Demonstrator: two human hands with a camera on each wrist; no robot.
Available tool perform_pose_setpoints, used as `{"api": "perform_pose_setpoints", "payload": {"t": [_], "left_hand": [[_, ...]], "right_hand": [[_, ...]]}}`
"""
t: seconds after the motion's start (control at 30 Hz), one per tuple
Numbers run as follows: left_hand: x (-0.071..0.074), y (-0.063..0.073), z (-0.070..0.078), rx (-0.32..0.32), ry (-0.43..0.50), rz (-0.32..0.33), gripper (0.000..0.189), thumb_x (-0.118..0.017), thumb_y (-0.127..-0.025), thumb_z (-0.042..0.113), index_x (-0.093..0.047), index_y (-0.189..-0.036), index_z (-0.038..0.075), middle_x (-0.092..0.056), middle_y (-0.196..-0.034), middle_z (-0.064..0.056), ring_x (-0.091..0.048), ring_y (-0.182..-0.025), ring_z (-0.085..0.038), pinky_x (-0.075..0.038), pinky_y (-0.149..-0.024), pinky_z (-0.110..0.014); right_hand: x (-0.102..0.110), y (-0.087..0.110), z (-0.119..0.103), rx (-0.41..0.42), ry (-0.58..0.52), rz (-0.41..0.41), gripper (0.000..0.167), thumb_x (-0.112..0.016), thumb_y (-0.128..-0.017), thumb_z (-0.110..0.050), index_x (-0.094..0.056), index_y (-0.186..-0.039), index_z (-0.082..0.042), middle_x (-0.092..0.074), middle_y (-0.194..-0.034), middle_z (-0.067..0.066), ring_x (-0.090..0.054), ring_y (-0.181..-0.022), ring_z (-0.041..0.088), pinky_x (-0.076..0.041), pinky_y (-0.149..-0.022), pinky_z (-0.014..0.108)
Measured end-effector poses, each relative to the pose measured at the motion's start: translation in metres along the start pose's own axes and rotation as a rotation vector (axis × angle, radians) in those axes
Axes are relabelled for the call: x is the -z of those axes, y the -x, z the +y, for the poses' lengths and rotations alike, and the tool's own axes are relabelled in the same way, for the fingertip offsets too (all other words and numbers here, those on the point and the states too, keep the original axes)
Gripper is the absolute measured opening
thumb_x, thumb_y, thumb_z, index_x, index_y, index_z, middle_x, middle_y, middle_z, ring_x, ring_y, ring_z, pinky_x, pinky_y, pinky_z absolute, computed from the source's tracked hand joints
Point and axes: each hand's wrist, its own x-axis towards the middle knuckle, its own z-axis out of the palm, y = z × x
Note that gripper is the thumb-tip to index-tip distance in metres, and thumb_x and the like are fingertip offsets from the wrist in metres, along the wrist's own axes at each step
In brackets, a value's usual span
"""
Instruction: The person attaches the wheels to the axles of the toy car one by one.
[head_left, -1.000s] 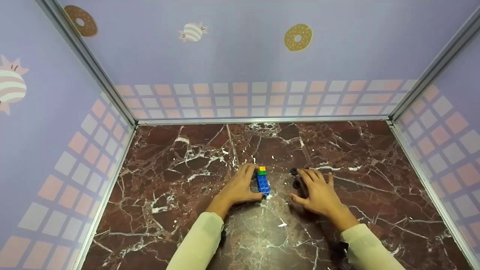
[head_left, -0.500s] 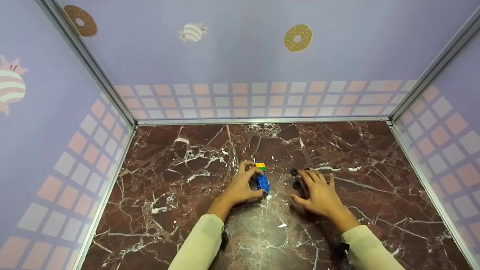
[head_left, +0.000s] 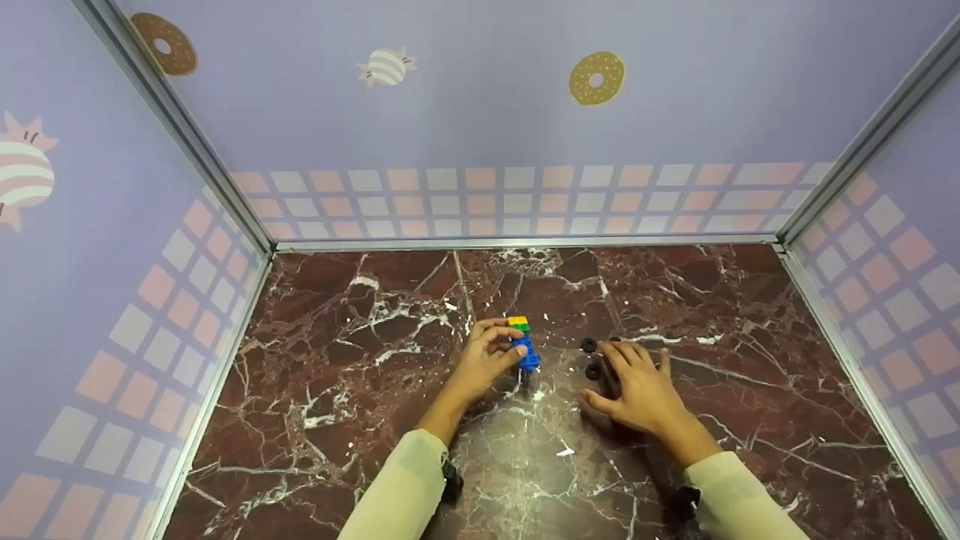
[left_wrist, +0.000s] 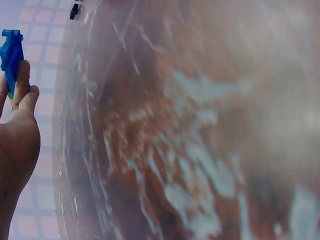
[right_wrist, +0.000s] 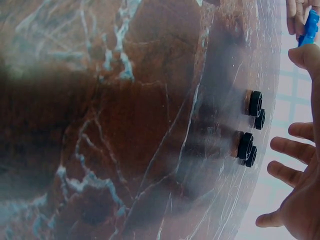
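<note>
My left hand [head_left: 478, 366] pinches a toy built of plastic bricks [head_left: 529, 358] between thumb and fingers. Its long studded part is blue, and its far end is green topped with yellow. In the left wrist view, the blue underside of the brick toy [left_wrist: 13, 55] shows above my fingers, held up off the table. My right hand [head_left: 641, 386] is spread with loose fingers just right of several small black toy wheels [head_left: 589, 345]. The right wrist view has those black wheels [right_wrist: 255, 103] standing on the table in two pairs, the open hand [right_wrist: 305, 195] beside them with nothing in it.
Both hands are over a dark red marble-patterned tabletop [head_left: 360, 450] with white veins. Lilac panels [head_left: 480, 127] with printed sweets and squares enclose it at the back, left and right, edged by metal strips [head_left: 525, 243].
My left fingers and thumb have closed round the brick toy, and it has risen and shifted slightly away from me. My right hand and the wheels have stayed in place.
</note>
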Motion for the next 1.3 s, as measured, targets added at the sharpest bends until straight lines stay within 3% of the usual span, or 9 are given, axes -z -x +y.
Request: {"api": "perform_pose_setpoints", "payload": {"t": [0.17,0.4,0.53,0.77,1.0,1.2,1.3], "left_hand": [[-0.003,0.0,0.004,-0.029,0.019,0.041,0.036,-0.082,-0.096,0.0,-0.064,-0.126,-0.009,-0.04,-0.156,-0.027,-0.065,-0.106,-0.018,-0.059,-0.094,-0.02],[-0.004,0.003,0.007,0.015,0.128,0.003,0.068,-0.079,-0.096,-0.004,-0.042,-0.153,-0.001,-0.041,-0.156,-0.027,-0.065,-0.099,-0.015,-0.06,-0.08,-0.02],[-0.002,0.003,0.007,0.012,0.119,-0.019,0.081,-0.079,-0.097,-0.003,-0.035,-0.166,-0.001,-0.037,-0.163,-0.029,-0.064,-0.101,-0.014,-0.059,-0.083,-0.019],[0.0,0.002,0.005,0.062,0.157,-0.011,0.082,-0.078,-0.099,-0.002,-0.036,-0.169,0.0,-0.03,-0.167,-0.026,-0.068,-0.104,-0.011,-0.061,-0.086,-0.018],[-0.001,0.003,0.007,0.14,0.299,-0.029,0.088,-0.077,-0.096,-0.007,-0.031,-0.17,0.0,-0.044,-0.156,-0.033,-0.072,-0.106,-0.015,-0.066,-0.089,-0.025],[-0.004,0.005,0.008,0.146,0.342,-0.039,0.089,-0.079,-0.092,-0.01,-0.036,-0.169,0.003,-0.027,-0.172,-0.024,-0.074,-0.106,-0.016,-0.068,-0.091,-0.027],[-0.005,0.006,0.008,0.145,0.35,-0.049,0.087,-0.079,-0.093,-0.01,-0.039,-0.168,0.006,-0.027,-0.172,-0.026,-0.075,-0.107,-0.016,-0.069,-0.091,-0.028]], "right_hand": [[0.0,0.0,0.001,0.008,-0.007,0.007,0.091,-0.082,-0.089,-0.058,-0.055,-0.161,-0.009,-0.06,-0.156,0.021,-0.054,-0.147,0.046,-0.029,-0.119,0.093],[0.0,-0.004,0.006,0.048,-0.041,0.026,0.082,-0.083,-0.093,-0.041,-0.055,-0.159,-0.001,-0.06,-0.153,0.027,-0.058,-0.14,0.052,-0.049,-0.118,0.077],[0.001,-0.007,0.009,0.069,-0.066,0.032,0.076,-0.085,-0.093,-0.031,-0.058,-0.155,0.001,-0.062,-0.149,0.028,-0.061,-0.136,0.052,-0.055,-0.113,0.072],[0.0,-0.009,0.014,0.07,-0.06,0.011,0.064,-0.086,-0.095,-0.03,-0.065,-0.15,-0.005,-0.065,-0.144,0.022,-0.062,-0.13,0.046,-0.059,-0.104,0.073],[-0.004,-0.009,0.019,0.054,-0.045,-0.006,0.054,-0.086,-0.097,-0.033,-0.071,-0.14,-0.003,-0.066,-0.14,0.021,-0.061,-0.127,0.045,-0.058,-0.104,0.073],[-0.009,-0.007,0.021,0.066,-0.043,-0.003,0.05,-0.086,-0.097,-0.029,-0.072,-0.137,-0.003,-0.067,-0.131,0.017,-0.061,-0.117,0.042,-0.061,-0.094,0.066],[-0.01,-0.006,0.021,0.064,-0.046,-0.004,0.051,-0.086,-0.096,-0.029,-0.072,-0.138,-0.003,-0.067,-0.129,0.016,-0.061,-0.116,0.042,-0.061,-0.092,0.066]]}}
